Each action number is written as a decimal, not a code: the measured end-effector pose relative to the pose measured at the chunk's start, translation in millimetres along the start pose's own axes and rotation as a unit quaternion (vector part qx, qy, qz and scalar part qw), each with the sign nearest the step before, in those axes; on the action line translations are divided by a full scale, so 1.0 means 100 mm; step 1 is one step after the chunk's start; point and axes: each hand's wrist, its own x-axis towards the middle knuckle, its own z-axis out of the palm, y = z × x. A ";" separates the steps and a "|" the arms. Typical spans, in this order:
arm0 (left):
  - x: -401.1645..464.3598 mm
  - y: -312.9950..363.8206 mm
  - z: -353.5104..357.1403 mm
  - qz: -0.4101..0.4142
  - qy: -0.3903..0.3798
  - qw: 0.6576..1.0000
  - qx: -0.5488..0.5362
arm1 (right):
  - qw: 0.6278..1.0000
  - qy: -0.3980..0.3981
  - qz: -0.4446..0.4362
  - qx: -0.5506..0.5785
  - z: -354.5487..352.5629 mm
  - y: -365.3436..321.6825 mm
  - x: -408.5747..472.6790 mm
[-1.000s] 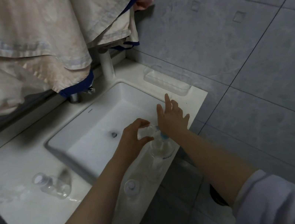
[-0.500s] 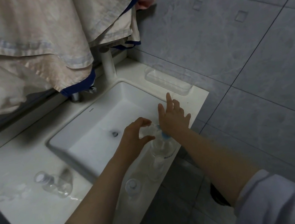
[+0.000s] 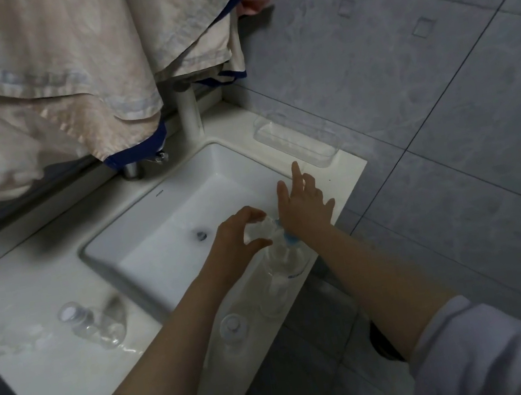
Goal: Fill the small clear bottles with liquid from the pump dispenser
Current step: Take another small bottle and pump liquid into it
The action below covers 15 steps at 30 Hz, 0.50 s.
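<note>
My left hand (image 3: 236, 236) pinches a small clear bottle (image 3: 262, 230) under the spout over the sink (image 3: 152, 215) to catch drips, while my flat, open right hand (image 3: 305, 207) presses the pump dispenser (image 3: 282, 262) at the counter's edge.

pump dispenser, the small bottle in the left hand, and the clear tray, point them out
pump dispenser (image 3: 282, 262): head view, clear body
small bottle (image 3: 262, 229): head view, side between the fingers
clear tray (image 3: 294, 138): head view, near rim

Left hand (image 3: 236, 236) grips a small clear plastic bottle (image 3: 262, 230) at the spout of the clear pump dispenser (image 3: 282, 271); right hand (image 3: 305, 205) presses its blue pump head (image 3: 290, 239), fingers extended.
</note>
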 end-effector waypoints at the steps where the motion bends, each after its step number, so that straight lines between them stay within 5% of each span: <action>1: 0.01 -0.01 0.01 -0.009 -0.004 1.000 -0.004 | 1.000 0.003 -0.005 0.000 -0.01 -0.01 0.01; 15: 0.01 -0.05 0.03 0.000 -0.001 1.000 -0.016 | 1.000 0.013 0.001 0.004 0.02 0.00 0.01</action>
